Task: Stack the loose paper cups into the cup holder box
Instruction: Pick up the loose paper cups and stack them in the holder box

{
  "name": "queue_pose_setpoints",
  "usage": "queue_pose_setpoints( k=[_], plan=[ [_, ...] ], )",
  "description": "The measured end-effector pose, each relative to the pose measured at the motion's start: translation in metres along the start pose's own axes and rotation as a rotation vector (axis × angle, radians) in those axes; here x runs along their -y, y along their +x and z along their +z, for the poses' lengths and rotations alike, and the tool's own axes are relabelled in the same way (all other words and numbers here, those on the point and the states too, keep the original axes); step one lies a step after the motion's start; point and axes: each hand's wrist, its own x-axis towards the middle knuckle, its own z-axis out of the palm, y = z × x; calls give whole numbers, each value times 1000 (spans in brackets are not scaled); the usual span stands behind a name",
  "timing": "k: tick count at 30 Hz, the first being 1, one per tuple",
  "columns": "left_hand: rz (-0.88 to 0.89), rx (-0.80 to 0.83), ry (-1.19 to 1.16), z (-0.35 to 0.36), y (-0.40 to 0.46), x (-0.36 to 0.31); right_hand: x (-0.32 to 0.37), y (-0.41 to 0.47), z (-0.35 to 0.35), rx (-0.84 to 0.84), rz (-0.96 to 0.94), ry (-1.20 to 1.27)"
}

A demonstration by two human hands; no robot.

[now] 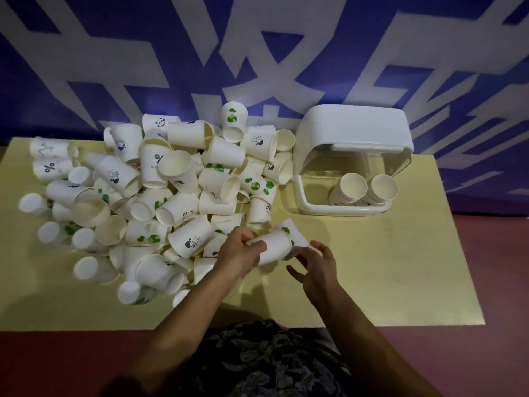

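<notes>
Blue wall with white graphics (114, 53) sits far beyond the fingertips, behind everything. Yellow mat (386, 267) lies under both hands and spreads out past the fingers on all sides, over a red-brown tabletop (501, 282). Heap of loose paper cups (160, 196) fills the mat left of and beyond the left fingers: mostly on their sides, jumbled, some with green or dark prints, nearest ones just beside the left knuckles. Cup holder box (355, 133), white with a clear front, stands well beyond the right fingertips and slightly to their right; lid hinged up, two short cup stacks (363, 187) inside, mouths facing the camera. Patterned dark clothing (272, 359) at bottom, behind the wrists. Left hand (239, 250) has fingers curled round the base end of a held paper cup (273, 247), lying sideways between the hands. A second cup with green print (294, 234) sits at its far end; can't tell if nested or just touching. Right hand (315, 265) has fingers spread and relaxed, fingertips at the cups' right end; contact unclear.
</notes>
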Motion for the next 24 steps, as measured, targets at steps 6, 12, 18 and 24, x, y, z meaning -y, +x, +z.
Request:
queue_pose_setpoints(
  k=[6, 12, 18, 24],
  plan=[
    [94, 394, 66, 28, 14, -48, 61, 4, -13, 33, -240, 2],
    [348, 317, 149, 86, 23, -102, 120, 27, -43, 26, -431, -131],
    [757, 1, 440, 131, 34, -138, 174, 59, -90, -159, -874, -597],
    [926, -209, 619, 177, 47, -154, 215, 99, -125, -183, -1171, -1023]
  ],
)
